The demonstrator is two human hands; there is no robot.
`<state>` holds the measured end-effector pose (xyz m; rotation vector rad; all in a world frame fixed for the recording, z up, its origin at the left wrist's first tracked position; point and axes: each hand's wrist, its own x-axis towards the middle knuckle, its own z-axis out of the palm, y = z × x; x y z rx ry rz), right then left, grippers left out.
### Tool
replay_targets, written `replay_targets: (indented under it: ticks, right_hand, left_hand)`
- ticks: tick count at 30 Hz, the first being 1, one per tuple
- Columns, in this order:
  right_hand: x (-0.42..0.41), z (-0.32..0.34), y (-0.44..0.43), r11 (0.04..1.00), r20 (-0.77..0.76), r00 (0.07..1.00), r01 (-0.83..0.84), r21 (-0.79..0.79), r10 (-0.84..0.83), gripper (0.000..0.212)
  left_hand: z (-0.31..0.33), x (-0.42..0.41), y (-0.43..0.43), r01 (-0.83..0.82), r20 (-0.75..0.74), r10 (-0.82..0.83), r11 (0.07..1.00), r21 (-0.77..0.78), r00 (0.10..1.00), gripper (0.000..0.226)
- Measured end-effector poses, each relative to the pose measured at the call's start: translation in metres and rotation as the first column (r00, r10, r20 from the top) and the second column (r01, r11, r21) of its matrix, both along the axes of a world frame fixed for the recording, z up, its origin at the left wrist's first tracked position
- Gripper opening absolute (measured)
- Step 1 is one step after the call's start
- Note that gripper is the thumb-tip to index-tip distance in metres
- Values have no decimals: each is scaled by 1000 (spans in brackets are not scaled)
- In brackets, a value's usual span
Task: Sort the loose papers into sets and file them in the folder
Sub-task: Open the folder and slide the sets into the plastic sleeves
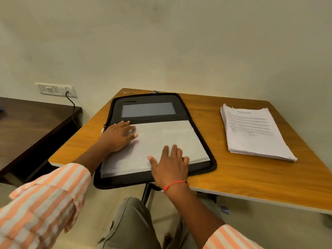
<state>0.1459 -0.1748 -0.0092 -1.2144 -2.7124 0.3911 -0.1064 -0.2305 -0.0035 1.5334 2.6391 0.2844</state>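
A black zip folder (201,123) lies open on the wooden table, its near edge hanging over the table's front. Clear plastic sleeves (167,139) fill its lower half; a grey pocket (148,109) sits in the upper flap. My left hand (118,136) rests flat on the sleeves' upper left corner, fingers spread. Flat on the sleeves' near edge lies my right hand (169,163), also spread, with a red thread on the wrist. Neither hand holds anything. A stack of printed papers (253,132) lies to the right of the folder, apart from it.
The table (242,169) has bare wood between folder and stack. A dark wooden surface (27,123) stands to the left. A wall socket with a black cable (55,89) is on the wall behind. Two small objects (126,92) lie at the table's far edge.
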Motion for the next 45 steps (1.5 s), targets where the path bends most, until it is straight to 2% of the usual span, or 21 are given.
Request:
replay_targets:
  ticks: [2,4,6,8,12,14,17,20,27,30,34,36,37,39,40,41,43,45]
  right_hand:
    - [6,11,20,997,-86,996,42,63,-36,63]
    - [19,21,55,981,-123,982,159,108,-146,55]
    - [33,27,86,962,-58,965,262,78,-258,52]
    - [41,26,105,956,-23,956,292,-8,-292,50]
    - [45,22,125,961,-184,944,273,-40,-275,35]
    - [45,26,133,962,-202,941,258,-86,-271,22]
    - [41,31,141,950,-146,952,235,-207,-268,36]
    - [36,32,144,943,-98,958,239,-233,-268,41]
    - [38,37,162,920,-236,930,193,-342,-283,21]
    - [34,44,164,936,-299,920,155,-314,-253,11]
    - [29,63,167,927,-444,865,63,-370,-236,17]
    - [29,68,166,883,-504,826,-17,-468,-251,12]
    - [31,70,165,830,-529,799,-71,-553,-284,12]
    - [37,69,160,629,-550,731,-214,-747,-404,20]
    - [40,67,160,534,-547,707,-279,-798,-449,26]
    - [44,65,160,481,-542,699,-314,-819,-466,32]
    - [50,60,167,465,-544,722,-341,-817,-427,36]
    - [55,55,173,493,-551,761,-354,-795,-343,35]
  left_hand:
    - [8,22,12,19,9,-19,999,29,1000,70]
    - [12,50,26,107,71,-109,994,35,991,77]
    - [9,79,37,176,122,-182,983,57,976,79]
    - [0,100,49,226,106,-234,971,80,966,75]
    - [-11,117,67,184,115,-201,972,147,973,65]
    - [-10,120,73,149,150,-179,970,193,972,56]
    - [-8,128,83,173,152,-209,960,220,966,48]
    - [-8,133,94,194,173,-240,950,244,955,44]
    - [-5,138,105,167,246,-250,934,315,936,34]
    - [5,136,110,124,269,-227,928,351,936,34]
    - [20,130,120,42,358,-191,922,386,914,34]
    - [27,132,125,-47,422,-158,899,436,892,31]
    - [30,134,127,-85,445,-146,885,459,883,30]
    - [34,139,130,-69,437,-177,868,491,882,32]
    - [34,142,130,-25,416,-217,864,504,883,34]
    - [33,144,128,23,397,-259,859,511,881,36]
    - [30,149,126,102,361,-320,854,510,876,39]
    - [27,151,125,163,324,-356,853,496,876,45]
